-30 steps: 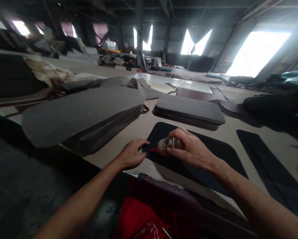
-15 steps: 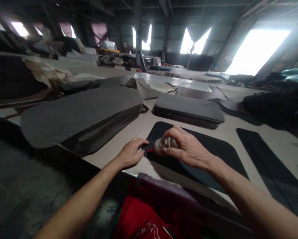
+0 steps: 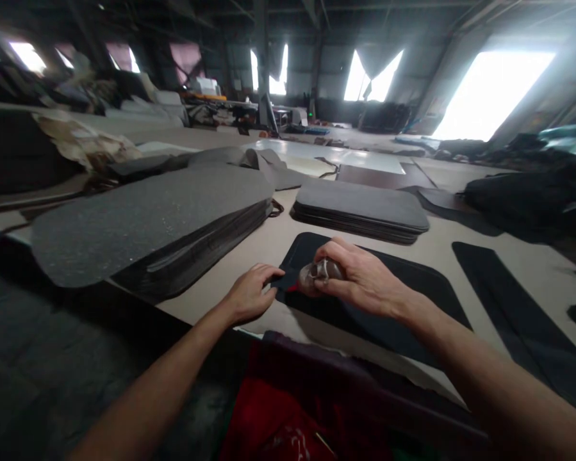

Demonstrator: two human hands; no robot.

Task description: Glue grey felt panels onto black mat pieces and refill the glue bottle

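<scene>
My right hand [image 3: 359, 275] is wrapped round a squeeze bottle [image 3: 311, 277] of cloudy plastic, smeared with residue, which looks like a glue bottle. Its thin red nozzle [image 3: 293, 288] points left and down at the left end of a black rounded panel [image 3: 393, 326] lying flat on the table. Beside that end is my left hand [image 3: 250, 296], its thumb and fingers apart, fingertips close to the panel's edge. Between those fingertips shows a bit of dark material; whether it is a separate piece I cannot tell.
Beyond my hands lies a stack of grey rounded panels [image 3: 362, 202]. A larger stack of long grey panels [image 3: 157, 214] stands at left, overhanging the pale table's [image 3: 196, 291] front edge. A long black strip [image 3: 518, 307] lies at right, with dark bundled material [image 3: 523, 198] behind it.
The view has shifted slightly. My left thumb and fingers look a little farther apart, and a small pale spot between them no longer shows. The bottle stays at the panel's left end.
</scene>
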